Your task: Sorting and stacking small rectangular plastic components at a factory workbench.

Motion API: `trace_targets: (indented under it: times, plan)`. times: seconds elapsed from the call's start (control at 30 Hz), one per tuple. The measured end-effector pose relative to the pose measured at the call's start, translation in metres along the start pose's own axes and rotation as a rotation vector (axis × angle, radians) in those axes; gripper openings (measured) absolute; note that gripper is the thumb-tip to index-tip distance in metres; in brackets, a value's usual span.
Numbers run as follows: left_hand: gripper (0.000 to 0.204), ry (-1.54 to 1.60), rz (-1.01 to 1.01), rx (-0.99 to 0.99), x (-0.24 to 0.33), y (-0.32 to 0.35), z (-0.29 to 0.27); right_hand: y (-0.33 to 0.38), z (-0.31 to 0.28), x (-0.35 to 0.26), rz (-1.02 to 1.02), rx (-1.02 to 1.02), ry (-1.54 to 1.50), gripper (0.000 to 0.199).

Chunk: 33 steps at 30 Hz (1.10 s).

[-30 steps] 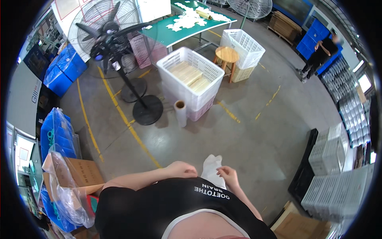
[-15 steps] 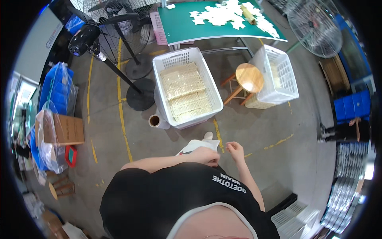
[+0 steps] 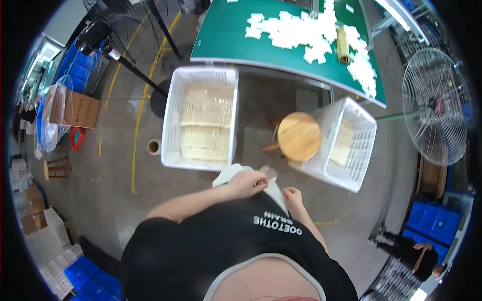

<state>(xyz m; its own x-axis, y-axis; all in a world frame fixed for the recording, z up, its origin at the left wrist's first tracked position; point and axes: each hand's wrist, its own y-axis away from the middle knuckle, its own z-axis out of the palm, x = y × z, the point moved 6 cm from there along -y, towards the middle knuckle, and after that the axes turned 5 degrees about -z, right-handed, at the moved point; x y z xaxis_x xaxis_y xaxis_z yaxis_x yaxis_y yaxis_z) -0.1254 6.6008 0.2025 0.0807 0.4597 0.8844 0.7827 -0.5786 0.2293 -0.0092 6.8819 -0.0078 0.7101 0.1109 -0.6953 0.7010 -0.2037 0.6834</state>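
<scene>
My left hand hangs in front of my waist with its fingers curled, and nothing shows in it. To its right, my right hand is held low beside my white trousers, fingers drawn together around nothing visible. Ahead of the left hand stands a white plastic crate filled with rows of thin, pale pieces. A round wooden stool is beyond the right hand. Close against it is a second white crate with pale pieces inside. Neither hand touches a crate or the stool.
A green table ahead bears scattered white pieces and a brownish strip. Fans stand at left and right. A cardboard tube is beside the first crate. Another person is at lower right.
My view has turned left and come nearer to the table, stool and crates. My right hand has drawn in toward my body, its fingers more curled. The left stays curled at my waist.
</scene>
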Motion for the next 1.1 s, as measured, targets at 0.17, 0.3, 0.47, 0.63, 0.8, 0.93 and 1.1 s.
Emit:
trace_targets:
  times: [0.17, 0.3, 0.47, 0.63, 0.8, 0.93, 1.1]
  plan:
    - [0.014, 0.047, -0.094, 0.048, 0.003, -0.065, 0.0, -0.142, -0.05, -0.157, -0.249, -0.061, 0.142, 0.019]
    - [0.017, 0.126, -0.209, 0.191, -0.037, -0.145, -0.019, -0.232, -0.054, -0.286, -0.459, -0.076, 0.149, 0.02]
    - [0.013, 0.016, -0.056, 0.523, -0.094, -0.274, -0.118, -0.346, -0.082, -0.421, -0.768, 0.165, 0.11, 0.029]
    - [0.034, -0.312, -0.177, 1.019, -0.139, -0.383, -0.284, -0.434, -0.095, -0.546, -0.824, 0.543, 0.41, 0.045]
    - [0.055, -0.544, -0.473, 0.853, -0.183, -0.476, -0.334, -0.491, -0.044, -0.565, -0.852, 0.752, 0.486, 0.058]
    - [0.062, -0.564, -0.371, 0.687, -0.178, -0.492, -0.332, -0.475, 0.03, -0.581, -0.803, 0.683, 0.447, 0.064]
    - [0.071, -0.55, -0.4, 0.649, -0.181, -0.503, -0.345, -0.474, 0.087, -0.612, -0.836, 0.582, 0.345, 0.066]
